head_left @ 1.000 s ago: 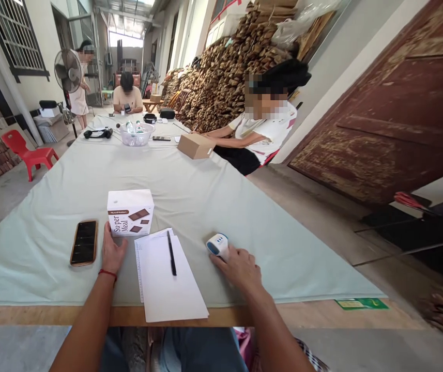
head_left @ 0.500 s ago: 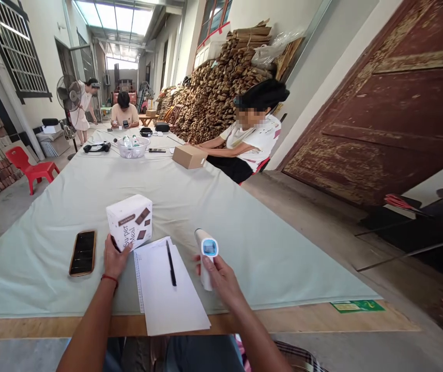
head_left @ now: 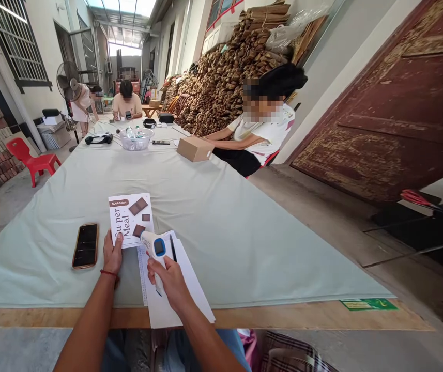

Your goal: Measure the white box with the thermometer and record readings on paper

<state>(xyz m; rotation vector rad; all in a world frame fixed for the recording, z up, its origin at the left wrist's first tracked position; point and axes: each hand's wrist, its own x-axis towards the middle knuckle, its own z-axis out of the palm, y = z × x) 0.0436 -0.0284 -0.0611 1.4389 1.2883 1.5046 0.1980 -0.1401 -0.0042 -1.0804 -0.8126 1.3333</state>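
A white box [head_left: 131, 221] printed "Su-per Meal" with brown squares stands upright, its front turned toward me. My left hand [head_left: 113, 251] grips it by the lower left corner. My right hand [head_left: 169, 276] is wrapped round the handle of a white infrared thermometer [head_left: 153, 247] with a blue-rimmed screen. The thermometer's tip is close to the box's lower right side; whether they touch I cannot tell. Below the thermometer lie white paper sheets [head_left: 190, 299], with a black pen [head_left: 172, 248] partly hidden behind it. Left of the box lies a phone [head_left: 85, 246] in an orange-brown case.
A pale green cloth [head_left: 268, 258] covers the long table. Farther along are a plastic bowl of bottles [head_left: 136, 140], a cardboard box [head_left: 195, 149] and a dark headset [head_left: 99, 139]. One person [head_left: 260, 129] sits at the right side; two others are at the far end.
My right hand has brought the thermometer left, over the paper and close to the box. The box has been turned so its printed front faces me squarely.
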